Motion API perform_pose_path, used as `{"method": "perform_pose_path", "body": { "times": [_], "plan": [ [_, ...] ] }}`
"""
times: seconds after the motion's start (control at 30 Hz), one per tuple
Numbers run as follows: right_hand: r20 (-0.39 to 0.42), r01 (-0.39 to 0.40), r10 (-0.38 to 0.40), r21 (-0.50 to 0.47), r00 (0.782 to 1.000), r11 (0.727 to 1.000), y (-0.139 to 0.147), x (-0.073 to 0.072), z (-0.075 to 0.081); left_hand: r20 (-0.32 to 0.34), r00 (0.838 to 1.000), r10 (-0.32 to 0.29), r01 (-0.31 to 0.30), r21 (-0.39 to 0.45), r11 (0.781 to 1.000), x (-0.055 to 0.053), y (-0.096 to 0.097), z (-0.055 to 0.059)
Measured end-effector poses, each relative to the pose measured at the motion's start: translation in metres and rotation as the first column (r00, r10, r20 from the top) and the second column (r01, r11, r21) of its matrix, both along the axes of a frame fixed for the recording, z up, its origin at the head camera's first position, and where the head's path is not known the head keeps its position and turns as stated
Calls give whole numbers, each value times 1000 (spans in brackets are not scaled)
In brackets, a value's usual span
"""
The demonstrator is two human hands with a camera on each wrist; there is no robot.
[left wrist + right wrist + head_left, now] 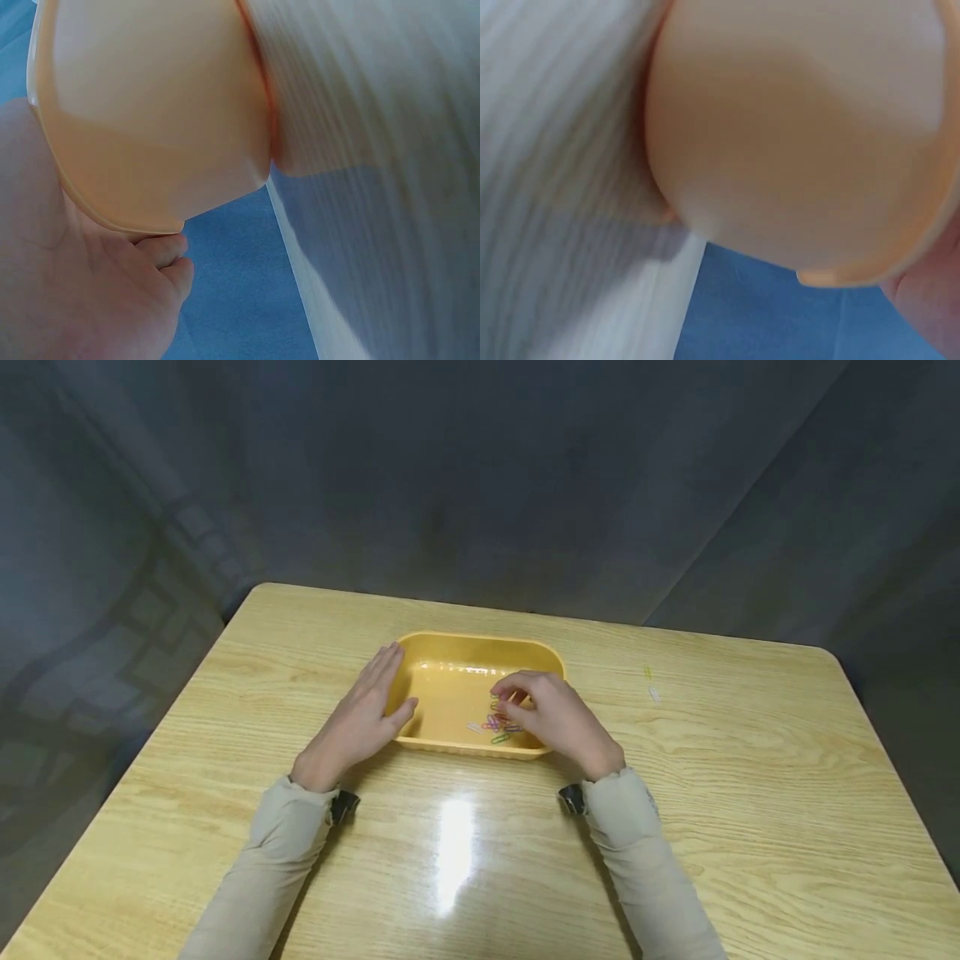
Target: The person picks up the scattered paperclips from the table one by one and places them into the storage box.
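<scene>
A yellow-orange plastic tray stands on the table. My left hand rests on its left rim, with the fingers straight along the rim and the thumb reaching over the inside. In the left wrist view, the palm lies under the tray's rim. My right hand reaches over the right side, its thumb and index finger bent toward each other above several coloured paper clips. Whether a clip is pinched between them cannot be made out. The right wrist view shows mostly the tray's outer wall.
On the wooden table, to the right of the tray, lie a yellow paper clip and a white one. A dark curtain hangs behind the table's far edge.
</scene>
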State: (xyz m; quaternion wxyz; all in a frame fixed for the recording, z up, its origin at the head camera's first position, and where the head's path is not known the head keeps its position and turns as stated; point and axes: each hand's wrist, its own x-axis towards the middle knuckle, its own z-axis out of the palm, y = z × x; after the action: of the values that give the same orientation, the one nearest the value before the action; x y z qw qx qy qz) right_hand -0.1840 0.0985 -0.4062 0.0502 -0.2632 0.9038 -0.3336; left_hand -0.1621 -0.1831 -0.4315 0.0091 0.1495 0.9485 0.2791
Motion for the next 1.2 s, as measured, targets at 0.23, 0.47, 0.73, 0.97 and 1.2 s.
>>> {"method": "perform_pose_path", "body": {
  "times": [0.23,0.47,0.73,0.97,1.2],
  "plan": [
    [-24,27,-28,-29,999,999,19,-4,12,-6,1000,3,-3,0,1000,0,-2,-1],
    [-85,158,-160,-31,983,987,53,-10,23,-7,1000,-3,3,10,1000,0,-4,-2],
    [-92,206,-209,-48,974,977,65,-13,24,-17,1000,1,-1,12,1000,0,-5,-3],
    [-65,195,-197,-26,978,980,65,-12,22,-8,1000,-2,2,19,1000,2,-2,-5],
    [-87,179,-178,9,980,984,78,-13,20,-6,1000,-1,1,17,1000,1,-1,-3]
  ]
}}
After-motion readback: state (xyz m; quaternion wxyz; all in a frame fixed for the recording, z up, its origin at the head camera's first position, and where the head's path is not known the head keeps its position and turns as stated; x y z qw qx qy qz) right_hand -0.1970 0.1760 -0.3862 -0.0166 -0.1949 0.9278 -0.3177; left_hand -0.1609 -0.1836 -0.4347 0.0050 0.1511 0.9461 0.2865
